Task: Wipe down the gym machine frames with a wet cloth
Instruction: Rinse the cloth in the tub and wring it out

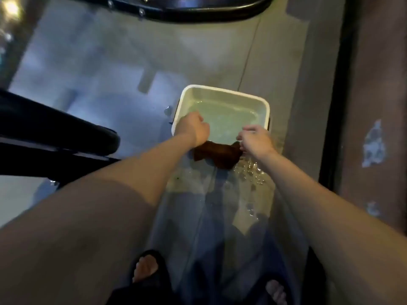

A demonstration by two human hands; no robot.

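A dark brown wet cloth point(218, 155) stretches between my two hands just over the near edge of a white square basin point(220, 90) holding water. My left hand point(193, 128) grips the cloth's left end with curled fingers. My right hand point(256, 139) pinches its right end. The cloth hangs twisted and bunched between them. Water drops and a wet patch point(248, 172) lie on the floor under the cloth. A black gym machine frame point(66, 133) runs in from the left, beside my left forearm.
Another black curved machine base point(198, 12) with bolts crosses the top. The grey floor is wet and glossy. A dark strip point(337, 106) and brown flooring run along the right. My feet in black sandals point(149, 267) stand at the bottom.
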